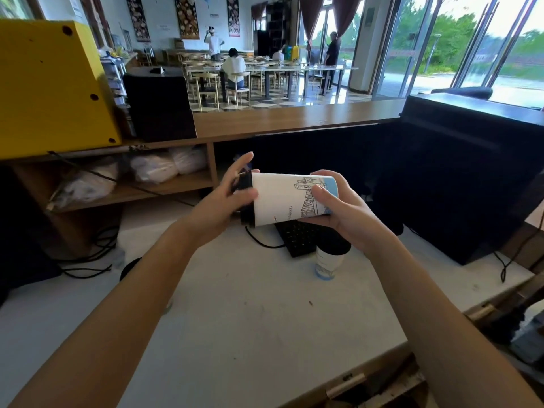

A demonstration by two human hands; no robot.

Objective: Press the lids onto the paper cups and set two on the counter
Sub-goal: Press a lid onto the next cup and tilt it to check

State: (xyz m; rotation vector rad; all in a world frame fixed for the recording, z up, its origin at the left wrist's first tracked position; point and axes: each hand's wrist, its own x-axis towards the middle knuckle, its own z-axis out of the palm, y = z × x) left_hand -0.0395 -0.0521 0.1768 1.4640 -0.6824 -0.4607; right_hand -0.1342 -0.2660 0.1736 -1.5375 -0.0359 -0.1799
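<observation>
Held cup: a paper cup [287, 198] lies sideways above the desk [235, 319], black lid [245, 198] pointing left; contents hidden.
Left hand [226, 198]: curled around the lid end.
Right hand [338, 207]: wrapped round the cup's base.
Second cup [329, 259]: lidded, upright on the desk beside the keyboard [294, 237].

Black lid [245, 198] mostly hidden behind left hand [226, 198], keyboard [297, 238] partly covered by held paper cup [282, 198], yellow box [50, 83] cut off at left edge

White table [235, 319] bears lidded cup [328, 260], keyboard [297, 238], cables [88, 260].
</observation>
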